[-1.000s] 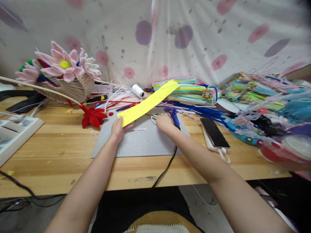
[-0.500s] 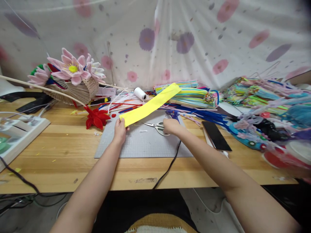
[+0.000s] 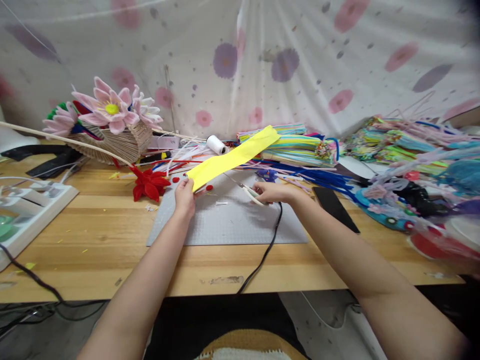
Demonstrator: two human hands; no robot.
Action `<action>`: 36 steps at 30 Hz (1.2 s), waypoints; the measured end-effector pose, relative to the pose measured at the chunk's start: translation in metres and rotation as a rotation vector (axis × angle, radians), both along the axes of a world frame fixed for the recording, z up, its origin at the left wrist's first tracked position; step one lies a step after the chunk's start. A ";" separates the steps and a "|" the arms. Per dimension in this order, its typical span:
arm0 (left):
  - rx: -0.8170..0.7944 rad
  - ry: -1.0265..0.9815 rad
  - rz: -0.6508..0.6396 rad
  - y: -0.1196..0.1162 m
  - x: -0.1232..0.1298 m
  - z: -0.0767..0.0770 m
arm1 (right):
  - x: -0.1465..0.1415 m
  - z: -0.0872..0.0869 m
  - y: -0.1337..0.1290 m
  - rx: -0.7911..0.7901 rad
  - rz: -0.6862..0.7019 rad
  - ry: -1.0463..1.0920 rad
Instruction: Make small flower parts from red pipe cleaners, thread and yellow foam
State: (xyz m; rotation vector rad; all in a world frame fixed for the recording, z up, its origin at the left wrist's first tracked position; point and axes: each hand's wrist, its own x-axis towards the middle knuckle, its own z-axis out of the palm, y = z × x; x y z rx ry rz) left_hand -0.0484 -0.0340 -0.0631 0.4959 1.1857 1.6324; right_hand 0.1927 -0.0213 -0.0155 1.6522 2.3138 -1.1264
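Observation:
My left hand (image 3: pixel 185 196) pinches the near end of a long yellow strip (image 3: pixel 232 157), which looks like fabric or felt. The strip slants up and away to the right, over the pipe cleaners behind. In my right hand (image 3: pixel 268 192) is a pair of scissors (image 3: pixel 252 194) with pale handles, the blades pointing left toward the strip's underside. The scissors are above a grey cutting mat (image 3: pixel 225 230). Small red pieces (image 3: pixel 209 188) and a white scrap (image 3: pixel 221 203) lie on the mat. A blue glue gun (image 3: pixel 267 175) rests just behind my right hand.
A red flower (image 3: pixel 150 183) and a basket of pink flowers (image 3: pixel 112 107) stand left, near a power strip (image 3: pixel 41 220). Bundled pipe cleaners (image 3: pixel 300 147) and a white thread spool (image 3: pixel 216 144) lie behind. A phone (image 3: pixel 335 209) lies right; a black cable (image 3: pixel 264 255) crosses the front edge.
My right hand has lifted the scissors from the mat, and their blades have swung up toward the yellow strip. The strip has shifted slightly in my left hand.

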 end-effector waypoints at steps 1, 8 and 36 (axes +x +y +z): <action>0.007 -0.012 -0.006 0.002 0.003 0.004 | 0.001 0.000 -0.002 -0.063 0.019 0.099; 0.024 -0.171 0.063 0.013 0.032 0.014 | -0.008 -0.018 -0.009 -0.262 0.199 0.442; 0.024 -0.031 -0.058 0.006 0.046 -0.005 | -0.023 -0.023 -0.002 -0.349 0.128 0.514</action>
